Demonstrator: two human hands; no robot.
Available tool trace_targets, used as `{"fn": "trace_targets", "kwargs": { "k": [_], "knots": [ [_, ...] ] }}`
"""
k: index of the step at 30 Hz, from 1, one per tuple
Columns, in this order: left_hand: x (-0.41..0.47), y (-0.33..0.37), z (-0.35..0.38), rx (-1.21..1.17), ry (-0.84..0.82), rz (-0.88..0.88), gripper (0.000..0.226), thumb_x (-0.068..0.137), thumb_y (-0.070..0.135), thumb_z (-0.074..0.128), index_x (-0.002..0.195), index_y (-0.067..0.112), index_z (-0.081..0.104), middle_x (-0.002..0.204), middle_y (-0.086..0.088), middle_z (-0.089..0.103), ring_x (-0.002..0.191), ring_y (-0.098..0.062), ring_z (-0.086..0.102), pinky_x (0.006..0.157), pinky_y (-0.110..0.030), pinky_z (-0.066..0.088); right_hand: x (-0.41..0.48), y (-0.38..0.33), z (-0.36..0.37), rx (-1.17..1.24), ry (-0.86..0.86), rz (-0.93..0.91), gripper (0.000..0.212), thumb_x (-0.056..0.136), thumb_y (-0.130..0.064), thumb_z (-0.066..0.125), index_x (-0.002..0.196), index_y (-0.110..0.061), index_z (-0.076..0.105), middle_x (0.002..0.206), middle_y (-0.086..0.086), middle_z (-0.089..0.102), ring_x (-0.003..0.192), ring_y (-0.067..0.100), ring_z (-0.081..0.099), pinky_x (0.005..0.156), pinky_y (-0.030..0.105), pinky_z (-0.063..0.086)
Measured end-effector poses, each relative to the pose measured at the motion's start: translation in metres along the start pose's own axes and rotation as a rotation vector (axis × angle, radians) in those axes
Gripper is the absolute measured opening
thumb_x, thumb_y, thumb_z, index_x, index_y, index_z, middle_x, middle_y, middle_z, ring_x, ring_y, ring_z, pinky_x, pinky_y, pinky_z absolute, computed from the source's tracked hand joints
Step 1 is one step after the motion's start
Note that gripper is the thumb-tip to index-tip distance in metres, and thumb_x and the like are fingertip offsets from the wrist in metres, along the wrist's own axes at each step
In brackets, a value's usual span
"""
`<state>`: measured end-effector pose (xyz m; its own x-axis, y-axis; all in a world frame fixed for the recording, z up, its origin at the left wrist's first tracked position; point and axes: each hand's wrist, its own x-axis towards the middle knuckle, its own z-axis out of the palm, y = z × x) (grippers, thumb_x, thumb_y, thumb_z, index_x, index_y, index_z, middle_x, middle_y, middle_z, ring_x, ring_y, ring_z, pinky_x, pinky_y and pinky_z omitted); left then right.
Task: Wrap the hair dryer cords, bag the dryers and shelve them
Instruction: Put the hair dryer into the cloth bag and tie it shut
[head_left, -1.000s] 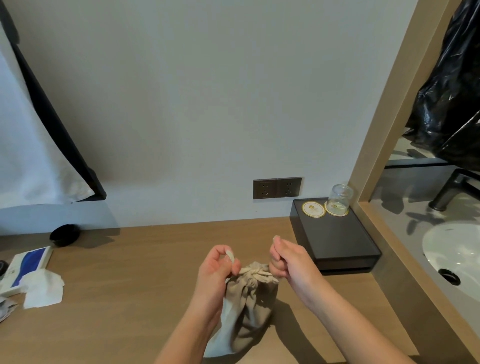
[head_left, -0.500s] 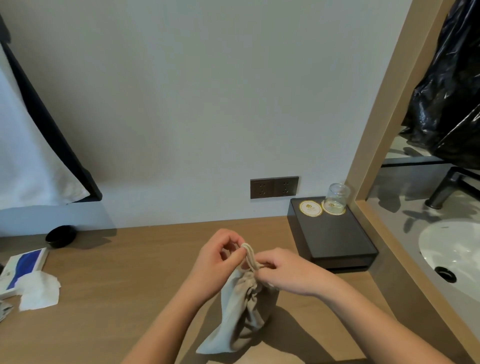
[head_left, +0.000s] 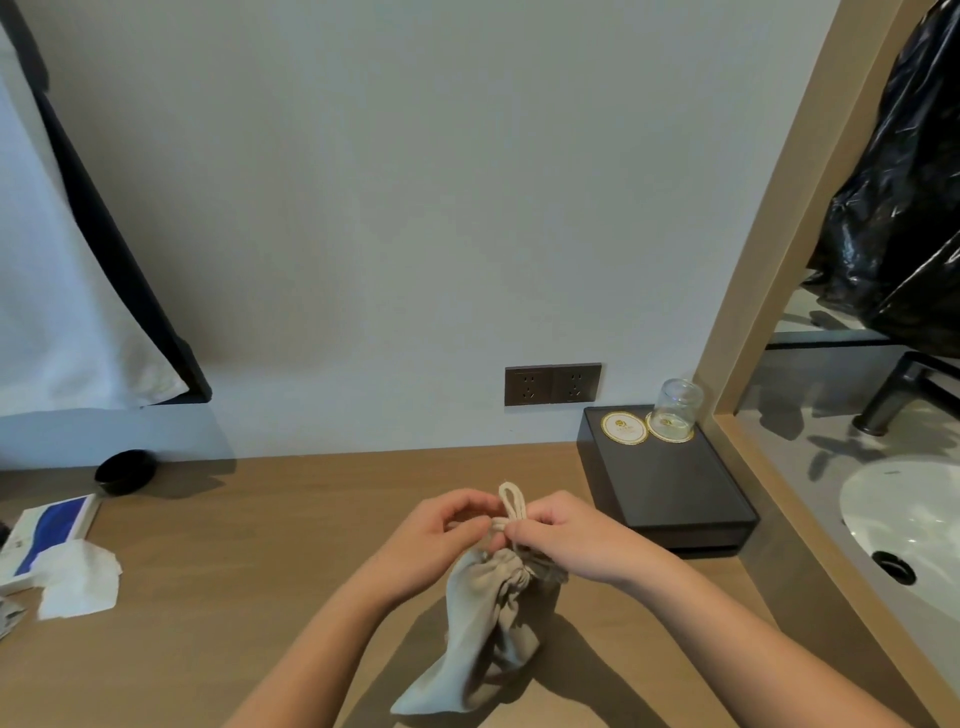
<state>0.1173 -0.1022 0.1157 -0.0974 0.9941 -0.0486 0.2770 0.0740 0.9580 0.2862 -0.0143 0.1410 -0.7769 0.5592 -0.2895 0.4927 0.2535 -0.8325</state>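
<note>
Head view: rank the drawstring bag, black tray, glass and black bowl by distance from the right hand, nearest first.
1. drawstring bag: its cord is pinched by the right hand.
2. black tray: just to the hand's right.
3. glass: at the tray's back end.
4. black bowl: far off to the left.

Looks like a hotel room's vanity area. Long wooden counter (head_left: 234, 571) against a plain wall (head_left: 415, 208), with a dark tray (head_left: 670, 493) at its far right corner carrying two gold-rimmed paper coasters (head_left: 624, 427) and an upturned glass (head_left: 675, 408). Double socket (head_left: 552, 384) just above the counter's back edge. White basin (head_left: 914, 519) and dark tap (head_left: 893, 400) beyond the right edge; tissue box (head_left: 49, 530) at the left edge.
</note>
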Motion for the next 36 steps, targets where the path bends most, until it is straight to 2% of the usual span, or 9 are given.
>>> {"fn": "trace_targets", "kwargs": {
  "k": [5,8,11,18,20,24,29,32,36],
  "knots": [
    [-0.005,-0.008,0.002,0.282,0.029,0.135,0.023,0.087,0.044,0.052,0.088,0.026,0.066,0.090,0.008,0.068,0.090,-0.008,0.062,0.082,-0.025,0.049,0.001,-0.003,-0.001,0.015,0.018,0.045,0.035,0.095,-0.027,0.051,0.061,-0.017,0.049,0.053,-0.008,0.033,0.049,0.007,0.028,0.052,0.025,0.024],
    [-0.006,-0.008,0.004,0.383,0.151,0.251,0.021,0.093,0.033,0.050,0.073,0.032,0.054,0.073,0.014,0.058,0.073,-0.005,0.054,0.065,-0.017,0.039,0.002,-0.004,-0.001,0.054,0.036,0.075,0.040,0.092,-0.023,0.052,0.054,-0.021,0.039,0.052,-0.006,0.034,0.048,0.010,0.028,0.052,0.026,0.023],
    [-0.010,-0.006,0.005,0.403,0.161,0.278,0.029,0.096,0.022,0.049,0.070,0.032,0.047,0.064,0.017,0.052,0.060,-0.003,0.046,0.056,-0.016,0.033,0.003,-0.006,-0.002,0.129,0.044,0.108,0.039,0.091,-0.021,0.050,0.052,-0.019,0.043,0.052,-0.004,0.041,0.048,0.011,0.032,0.054,0.024,0.028],
    [-0.030,0.005,-0.009,0.331,0.175,0.341,0.022,0.089,0.041,0.044,0.068,0.037,0.051,0.058,0.017,0.049,0.054,-0.001,0.042,0.053,-0.015,0.030,0.001,-0.001,-0.013,0.282,0.095,0.196,0.030,0.093,-0.017,0.050,0.071,-0.009,0.069,0.062,-0.001,0.059,0.056,0.010,0.050,0.060,0.022,0.042],
    [-0.036,0.008,-0.008,0.249,0.087,0.351,0.021,0.089,0.040,0.047,0.068,0.037,0.052,0.059,0.016,0.047,0.055,-0.001,0.040,0.055,-0.017,0.030,0.001,0.000,-0.013,0.355,0.049,0.184,0.028,0.094,-0.012,0.049,0.091,-0.004,0.075,0.066,0.000,0.062,0.058,0.009,0.053,0.057,0.019,0.043],
    [-0.043,0.016,-0.004,0.051,-0.184,0.256,0.026,0.089,0.035,0.051,0.065,0.029,0.057,0.060,0.010,0.047,0.058,-0.009,0.041,0.058,-0.022,0.033,-0.001,0.008,-0.015,0.472,-0.034,0.125,0.025,0.096,-0.009,0.054,0.090,-0.006,0.077,0.070,0.003,0.064,0.064,0.011,0.056,0.066,0.023,0.045],
    [-0.028,0.009,0.002,0.269,0.100,0.185,0.013,0.088,0.036,0.055,0.084,0.030,0.065,0.085,0.015,0.064,0.082,-0.001,0.059,0.076,-0.023,0.047,-0.006,0.021,-0.024,0.526,-0.179,-0.003,0.021,0.086,-0.018,0.069,0.098,-0.003,0.076,0.091,0.009,0.069,0.085,0.019,0.060,0.080,0.029,0.048],
    [-0.018,0.009,0.013,0.319,0.008,0.136,0.029,0.081,0.044,0.060,0.107,0.033,0.062,0.109,0.018,0.062,0.104,0.003,0.056,0.091,-0.024,0.047,-0.009,0.024,-0.020,0.583,-0.197,-0.040,0.023,0.081,-0.014,0.070,0.098,0.001,0.075,0.081,0.007,0.069,0.075,0.015,0.057,0.077,0.027,0.045],
    [-0.016,0.010,0.026,0.285,-0.038,0.125,0.028,0.085,0.030,0.064,0.113,0.033,0.061,0.107,0.017,0.065,0.100,0.000,0.060,0.089,-0.029,0.051,-0.012,0.028,-0.015,0.615,-0.137,-0.082,0.010,0.079,-0.004,0.069,0.083,-0.008,0.078,0.075,0.004,0.071,0.072,0.013,0.060,0.076,0.026,0.044]
  ]
}}
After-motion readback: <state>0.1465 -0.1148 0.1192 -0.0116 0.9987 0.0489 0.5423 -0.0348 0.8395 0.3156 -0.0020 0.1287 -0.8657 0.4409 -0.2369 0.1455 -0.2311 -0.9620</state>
